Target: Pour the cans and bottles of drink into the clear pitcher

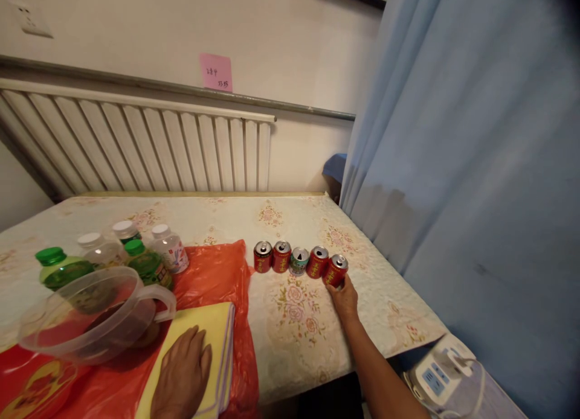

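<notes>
The counter (290, 226), under its flowered cloth, carried everything your hands touched. Under and beyond your left hand (181, 371) lay the orange plastic bag (217, 274). That hand rested flat on the yellow cloth (212, 328), fingers spread, its grip wide and holding nothing. Just to its left and a little further out stood the clear plastic jug (90, 316), its handle turned toward your hand. Beyond the jug stood two green-capped bottles (145, 265) and three white-capped bottles (170, 247), clustered close together.

Your right hand (345, 298) reached far out to the right end of the row of cans (299, 261). Its fingertips touched the near side of the end red can (336, 270); whether the grip closed around it or only pressed against it, I cannot tell. To the left of that hand, the remaining cans stood upright and touching: red, a green-and-white can (299, 262), then two more red ones. All tops were opened.
</notes>
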The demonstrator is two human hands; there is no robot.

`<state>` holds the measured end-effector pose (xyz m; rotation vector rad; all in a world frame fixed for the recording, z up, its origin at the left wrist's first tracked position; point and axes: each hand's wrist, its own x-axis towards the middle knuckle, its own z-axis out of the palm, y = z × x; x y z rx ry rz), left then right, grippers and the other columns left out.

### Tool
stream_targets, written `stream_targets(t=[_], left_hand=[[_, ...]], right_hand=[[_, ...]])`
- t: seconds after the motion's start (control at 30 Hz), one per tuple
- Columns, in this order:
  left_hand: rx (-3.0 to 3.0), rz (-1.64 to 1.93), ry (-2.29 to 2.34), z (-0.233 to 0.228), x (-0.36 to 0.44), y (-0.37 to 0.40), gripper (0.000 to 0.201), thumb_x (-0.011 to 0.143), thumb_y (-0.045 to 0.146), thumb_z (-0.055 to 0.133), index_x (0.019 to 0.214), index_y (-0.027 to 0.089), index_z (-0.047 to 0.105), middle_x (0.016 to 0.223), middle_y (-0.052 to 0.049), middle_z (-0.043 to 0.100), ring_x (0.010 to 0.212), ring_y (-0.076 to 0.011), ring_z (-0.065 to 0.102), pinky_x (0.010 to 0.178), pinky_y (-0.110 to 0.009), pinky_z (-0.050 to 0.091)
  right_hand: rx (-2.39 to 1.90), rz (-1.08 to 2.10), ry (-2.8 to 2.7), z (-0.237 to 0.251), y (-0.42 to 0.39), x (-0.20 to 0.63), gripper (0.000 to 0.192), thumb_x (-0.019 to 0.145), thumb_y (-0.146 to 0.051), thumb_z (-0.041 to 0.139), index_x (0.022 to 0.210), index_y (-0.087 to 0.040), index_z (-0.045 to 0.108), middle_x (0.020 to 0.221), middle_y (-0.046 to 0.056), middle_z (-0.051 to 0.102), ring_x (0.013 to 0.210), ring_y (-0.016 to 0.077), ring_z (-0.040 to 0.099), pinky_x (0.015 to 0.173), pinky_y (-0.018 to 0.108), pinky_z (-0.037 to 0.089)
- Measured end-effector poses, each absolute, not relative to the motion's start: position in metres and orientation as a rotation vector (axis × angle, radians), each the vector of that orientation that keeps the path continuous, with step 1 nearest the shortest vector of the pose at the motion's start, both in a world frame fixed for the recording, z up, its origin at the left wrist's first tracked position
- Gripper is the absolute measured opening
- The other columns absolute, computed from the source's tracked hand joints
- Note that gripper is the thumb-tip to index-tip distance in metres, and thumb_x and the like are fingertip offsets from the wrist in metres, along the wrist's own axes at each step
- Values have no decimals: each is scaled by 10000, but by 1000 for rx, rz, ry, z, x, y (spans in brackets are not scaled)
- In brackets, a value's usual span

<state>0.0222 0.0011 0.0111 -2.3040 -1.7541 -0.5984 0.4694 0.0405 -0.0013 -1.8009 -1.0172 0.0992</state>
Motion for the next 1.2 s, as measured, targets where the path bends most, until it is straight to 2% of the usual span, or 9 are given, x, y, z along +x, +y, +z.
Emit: stream_targets(t=[0.73, 1.2], left_hand=[[-2313, -560, -1760, 12, 22, 0, 449, 911, 379, 364, 1189, 115, 597, 1268, -154, 599, 1216, -290, 498, 1006, -435, 385], [-2304, -562, -1772, 11, 22, 1, 429, 918, 372, 360, 1176, 120, 592, 1263, -154, 603, 1205, -276, 504, 1005, -429, 391]], right_hand=[[-1830, 105, -1029, 4, 38, 468, 439, 647, -419, 667, 1021, -199, 592, 864, 52, 702, 728, 237, 643, 656, 311, 476], [-1824, 92, -1021, 6, 36, 466, 439, 643, -388, 662, 1032, -196, 595, 890, 50, 705, 758, 244, 640, 677, 323, 486]])
